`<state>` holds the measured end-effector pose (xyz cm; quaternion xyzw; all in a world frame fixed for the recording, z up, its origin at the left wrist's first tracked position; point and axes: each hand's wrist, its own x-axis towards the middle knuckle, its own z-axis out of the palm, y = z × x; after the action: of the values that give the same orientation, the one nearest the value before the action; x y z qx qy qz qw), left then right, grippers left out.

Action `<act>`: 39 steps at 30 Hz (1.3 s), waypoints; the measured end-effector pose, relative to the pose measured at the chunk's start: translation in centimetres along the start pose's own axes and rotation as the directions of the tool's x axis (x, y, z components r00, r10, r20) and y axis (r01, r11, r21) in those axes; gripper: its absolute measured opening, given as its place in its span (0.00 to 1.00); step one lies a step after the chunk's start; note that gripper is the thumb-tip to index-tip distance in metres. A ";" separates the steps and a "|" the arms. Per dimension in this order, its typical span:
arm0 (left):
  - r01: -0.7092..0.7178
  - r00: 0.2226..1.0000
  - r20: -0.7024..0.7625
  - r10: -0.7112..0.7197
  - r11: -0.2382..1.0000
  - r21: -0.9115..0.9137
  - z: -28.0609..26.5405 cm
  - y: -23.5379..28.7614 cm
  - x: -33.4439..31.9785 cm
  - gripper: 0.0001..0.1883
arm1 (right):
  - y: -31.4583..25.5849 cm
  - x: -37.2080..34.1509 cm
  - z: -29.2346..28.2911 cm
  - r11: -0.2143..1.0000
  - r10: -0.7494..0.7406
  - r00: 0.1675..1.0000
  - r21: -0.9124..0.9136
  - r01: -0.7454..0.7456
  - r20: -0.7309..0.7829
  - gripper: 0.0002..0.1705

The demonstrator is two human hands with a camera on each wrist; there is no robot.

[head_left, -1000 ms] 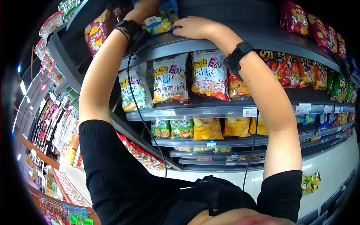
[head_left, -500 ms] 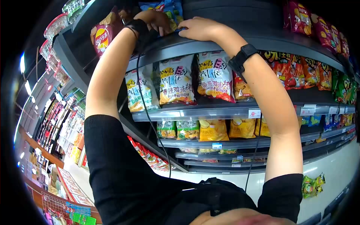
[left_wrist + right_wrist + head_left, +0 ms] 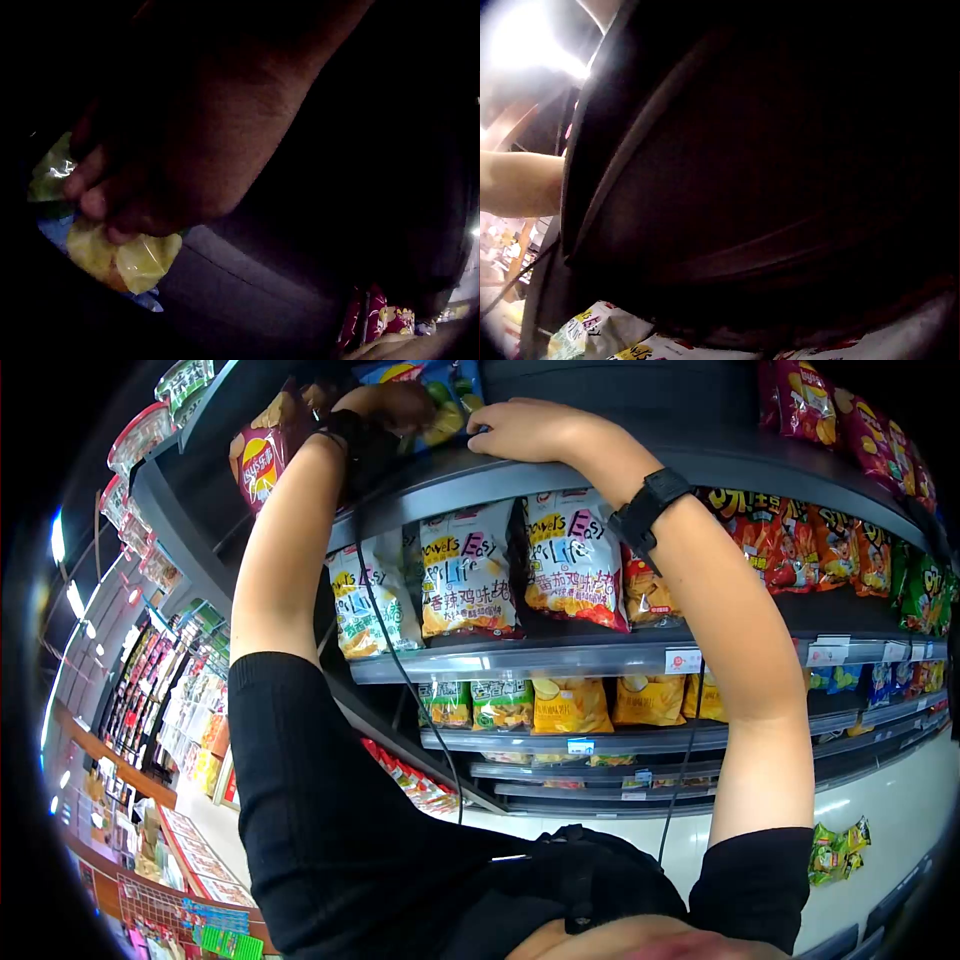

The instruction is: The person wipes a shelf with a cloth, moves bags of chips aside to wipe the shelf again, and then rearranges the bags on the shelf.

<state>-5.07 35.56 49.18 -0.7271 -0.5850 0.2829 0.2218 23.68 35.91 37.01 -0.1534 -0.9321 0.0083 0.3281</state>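
Note:
On the top shelf [image 3: 600, 465] stands a blue chip bag [image 3: 462, 382] with green and yellow pictures. My left hand [image 3: 398, 406] reaches across its front, and in the left wrist view the bent fingers [image 3: 94, 202] grip its glossy yellow and blue surface [image 3: 146, 262]. The thumb is hidden. My right hand [image 3: 525, 430] rests at the shelf's front edge, just right of the bag, fingers loosely bent and holding nothing. That hand is outside the dark right wrist view. To the left of my left wrist sits a maroon chip bag [image 3: 262, 465].
More maroon bags [image 3: 805, 405] stand on the top shelf's right. Below hang white bags [image 3: 465, 575], orange bags [image 3: 835, 545] and yellow bags [image 3: 570, 705] on lower shelves. A thin cable [image 3: 395, 660] dangles from my left wrist. Green packets [image 3: 838, 850] lie on the floor.
My left hand moved down the front of the blue bag, then slightly up and left. The right hand stays by the shelf edge, its fingers now a little more bent. The view shifts slightly.

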 end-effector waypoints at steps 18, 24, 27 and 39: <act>0.301 0.857 -0.233 -0.459 0.814 -0.496 -1.0 4.1 -3.8 0.15 | 0.8 0.4 0.3 0.993 -0.114 0.992 0.016 0.115 -0.063 0.23; 0.376 0.845 -0.225 -0.485 0.838 -0.395 -5.3 6.4 -6.2 0.16 | -0.1 0.0 -0.4 0.991 -0.113 0.969 -0.101 0.092 -0.218 0.22; 0.040 0.891 -0.382 -0.245 0.881 -0.471 -7.7 8.3 -5.5 0.14 | -0.2 -0.2 -0.4 0.988 -0.133 0.915 -0.127 0.091 -0.381 0.17; -0.105 0.780 -0.548 -0.302 0.801 -0.589 -16.1 17.7 2.8 0.13 | 10.9 -11.6 -15.8 0.998 -0.046 0.887 -0.049 0.026 -0.460 0.15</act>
<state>18.99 34.59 49.16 -0.7767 -0.5766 -0.1798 0.1787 44.96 41.62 41.05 -0.1407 -0.8304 -0.0539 0.5365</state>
